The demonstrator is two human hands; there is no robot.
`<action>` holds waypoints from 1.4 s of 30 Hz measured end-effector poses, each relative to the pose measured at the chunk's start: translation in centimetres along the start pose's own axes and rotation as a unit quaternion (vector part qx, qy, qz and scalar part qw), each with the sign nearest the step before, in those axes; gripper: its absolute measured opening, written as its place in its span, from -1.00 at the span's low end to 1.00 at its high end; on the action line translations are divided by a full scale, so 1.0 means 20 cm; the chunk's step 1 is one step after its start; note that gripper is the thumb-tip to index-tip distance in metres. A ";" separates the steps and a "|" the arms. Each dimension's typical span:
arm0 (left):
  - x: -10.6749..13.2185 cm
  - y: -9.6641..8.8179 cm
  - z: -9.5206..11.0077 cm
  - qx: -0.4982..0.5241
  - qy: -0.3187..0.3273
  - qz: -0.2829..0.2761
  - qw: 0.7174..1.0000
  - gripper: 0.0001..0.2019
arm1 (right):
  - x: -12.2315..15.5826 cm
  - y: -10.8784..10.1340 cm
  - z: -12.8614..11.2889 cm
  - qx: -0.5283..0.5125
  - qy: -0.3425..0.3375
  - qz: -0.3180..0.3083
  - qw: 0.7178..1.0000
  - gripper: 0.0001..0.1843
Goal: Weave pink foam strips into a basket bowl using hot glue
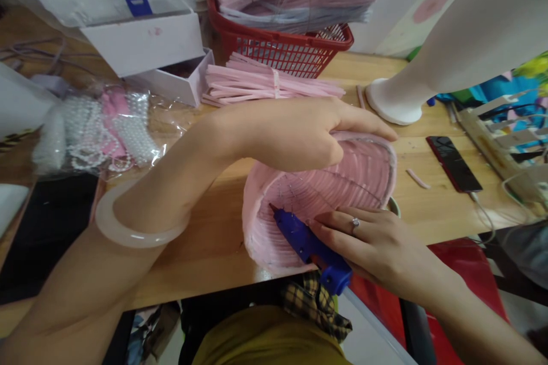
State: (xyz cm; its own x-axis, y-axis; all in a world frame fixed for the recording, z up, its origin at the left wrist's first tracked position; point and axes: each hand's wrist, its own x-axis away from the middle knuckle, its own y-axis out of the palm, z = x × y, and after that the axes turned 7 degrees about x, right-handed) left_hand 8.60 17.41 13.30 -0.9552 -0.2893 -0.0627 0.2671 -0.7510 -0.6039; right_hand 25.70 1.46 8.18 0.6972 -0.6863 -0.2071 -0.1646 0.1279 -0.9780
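A hollow pink form (357, 182), lined with rows of chenille stems, rests tilted at the table's front edge. Its open side faces me, and thin wires or threads cross the inside. My left hand (308, 131) is bent over the far rim with one finger stretched along it; the other fingers are largely hidden, but the hand appears to hold the form. In my right hand (363, 234) is a blue hot glue gun (299, 239), its fingers wrapped over the body. The gun's nozzle points up and left into the hollow, near the inner wall.
A bundle of pink chenille stems (257, 82) lies behind, before a red basket (278, 45) piled with more. Left are bagged pearl strings (107, 131), white boxes (149, 40) and a black tablet-like slab (47, 228). A white mannequin-like leg (402, 91) and a phone (454, 162) are right.
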 end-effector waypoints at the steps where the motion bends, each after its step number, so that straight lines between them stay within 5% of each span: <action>1: 0.00 0.00 0.00 -0.001 -0.002 0.000 1.000 -0.30 | 0.00 0.00 0.00 -0.003 0.001 -0.001 1.000 -0.78; 10: 0.00 0.00 0.00 -0.004 -0.004 0.003 1.000 -0.31 | 0.01 0.01 0.02 -0.035 0.036 -0.023 0.998 -0.70; 20: 0.00 0.01 0.00 -0.018 0.004 -0.018 1.000 -0.25 | 0.01 0.01 0.01 -0.078 0.171 -0.063 0.980 -0.78; 28: 0.00 0.01 0.01 -0.035 -0.009 -0.028 0.999 -0.20 | 0.02 0.03 -0.01 -0.099 0.239 -0.005 0.966 -0.86; 42: 0.00 0.01 0.00 0.015 0.003 0.010 1.000 -0.29 | 0.01 0.00 -0.04 -0.043 0.102 -0.013 0.994 -0.69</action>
State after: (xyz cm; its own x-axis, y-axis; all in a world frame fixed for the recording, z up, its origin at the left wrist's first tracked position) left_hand 8.56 17.26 13.30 -0.9503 -0.3010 -0.0792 0.2898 -0.7628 -0.5781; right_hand 25.22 0.81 8.07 0.5482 -0.8200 -0.1645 -0.2137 0.0528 -0.9755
